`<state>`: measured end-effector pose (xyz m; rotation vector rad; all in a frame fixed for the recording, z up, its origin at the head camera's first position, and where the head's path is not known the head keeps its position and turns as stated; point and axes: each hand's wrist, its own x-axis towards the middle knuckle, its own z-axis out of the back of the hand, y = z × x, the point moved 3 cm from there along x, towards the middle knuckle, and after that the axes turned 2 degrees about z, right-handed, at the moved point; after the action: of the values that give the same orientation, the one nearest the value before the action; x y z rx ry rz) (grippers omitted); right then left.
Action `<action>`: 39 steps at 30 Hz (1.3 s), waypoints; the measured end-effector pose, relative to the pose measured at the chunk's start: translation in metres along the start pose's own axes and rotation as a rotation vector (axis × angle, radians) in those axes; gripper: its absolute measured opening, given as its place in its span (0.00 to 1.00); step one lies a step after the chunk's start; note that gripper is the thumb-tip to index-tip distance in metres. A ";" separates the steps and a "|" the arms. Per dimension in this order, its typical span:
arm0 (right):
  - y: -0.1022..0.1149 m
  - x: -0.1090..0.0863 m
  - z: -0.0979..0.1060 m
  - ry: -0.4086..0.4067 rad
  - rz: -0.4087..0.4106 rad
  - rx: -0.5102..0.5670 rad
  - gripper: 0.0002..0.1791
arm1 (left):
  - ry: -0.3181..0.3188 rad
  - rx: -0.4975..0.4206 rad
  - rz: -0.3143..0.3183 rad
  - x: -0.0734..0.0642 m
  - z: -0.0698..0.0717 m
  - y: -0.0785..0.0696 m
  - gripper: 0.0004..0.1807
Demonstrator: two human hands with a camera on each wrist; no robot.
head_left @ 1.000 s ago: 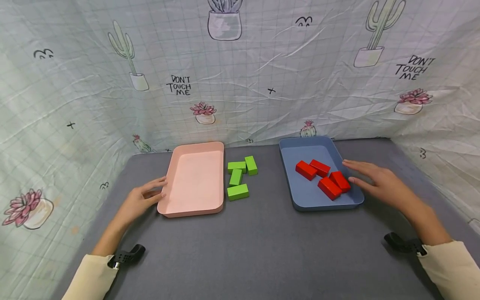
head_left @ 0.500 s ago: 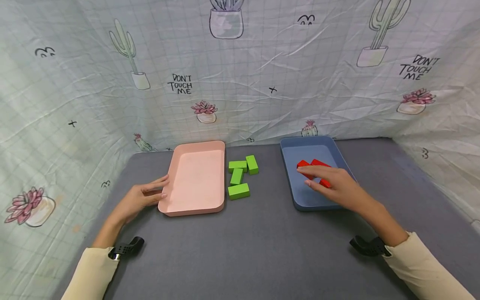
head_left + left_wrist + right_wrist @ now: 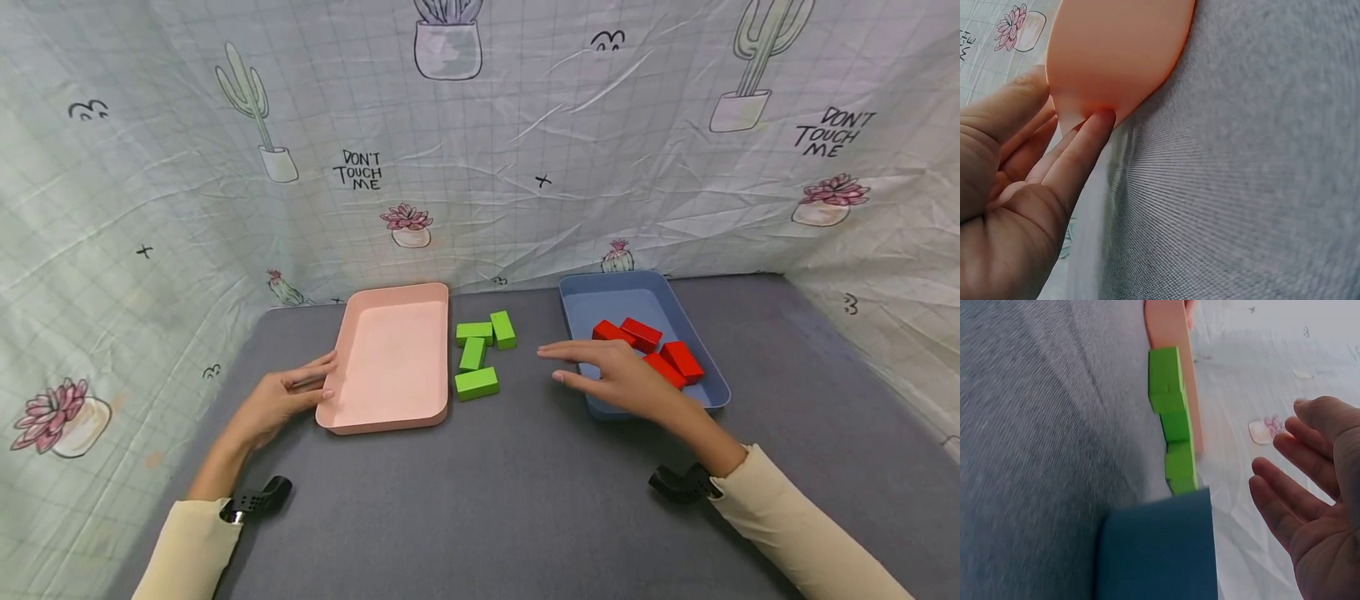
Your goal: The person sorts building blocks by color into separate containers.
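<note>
At the left side of the pink tray (image 3: 397, 358), my left hand (image 3: 273, 404) holds the wall. The left wrist view shows its thumb at the rim and a fingertip against the outer wall of the tray (image 3: 1119, 44). My right hand (image 3: 618, 375) hovers over the left edge of the blue tray (image 3: 611, 296), fingers fairly straight with nothing between them. Several red blocks (image 3: 681, 361) lie in the blue tray, partly hidden by that hand. Between the trays lie several green blocks (image 3: 477, 383), to the left of the right fingertips; the right wrist view shows green blocks (image 3: 1165, 375) in a row.
A grey cloth (image 3: 480, 508) covers the table under both trays. Behind it and along the sides hangs a pale curtain (image 3: 495, 125) printed with cacti and lettering. A black strap (image 3: 258, 497) sits on the left wrist, another strap (image 3: 682, 483) on the right.
My right hand has moved left, from the blue tray's right side across the red blocks to beyond its left edge. The left hand stays at the pink tray, and the blocks lie where they were.
</note>
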<state>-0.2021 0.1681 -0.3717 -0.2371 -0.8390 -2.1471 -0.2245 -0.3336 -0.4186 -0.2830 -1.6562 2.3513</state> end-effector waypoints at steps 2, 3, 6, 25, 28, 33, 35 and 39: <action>0.001 0.005 -0.004 0.026 -0.016 0.014 0.24 | 0.001 -0.002 0.001 0.000 0.000 0.001 0.32; 0.001 0.007 -0.007 0.038 -0.023 0.024 0.24 | 0.001 -0.002 0.002 0.000 0.000 0.001 0.32; 0.003 0.014 -0.013 0.073 -0.046 0.050 0.25 | 0.000 0.010 -0.002 0.000 0.000 0.002 0.31; 0.002 0.062 -0.046 0.215 0.044 0.097 0.19 | -0.002 0.039 0.047 -0.002 0.001 0.000 0.31; -0.001 0.069 -0.048 0.258 0.071 0.068 0.19 | -0.006 0.036 0.045 -0.004 0.001 0.000 0.31; -0.008 0.079 -0.047 0.313 0.058 0.023 0.19 | -0.007 0.034 0.040 -0.004 0.002 0.000 0.31; -0.012 0.082 -0.046 0.333 0.061 0.011 0.20 | -0.011 0.037 0.045 -0.002 0.002 0.000 0.31; -0.018 0.086 -0.044 0.388 0.075 0.003 0.21 | -0.007 0.041 0.060 0.000 0.000 0.000 0.32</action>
<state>-0.2672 0.0955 -0.3772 0.1457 -0.5972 -2.0295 -0.2249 -0.3335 -0.4190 -0.3205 -1.6220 2.4298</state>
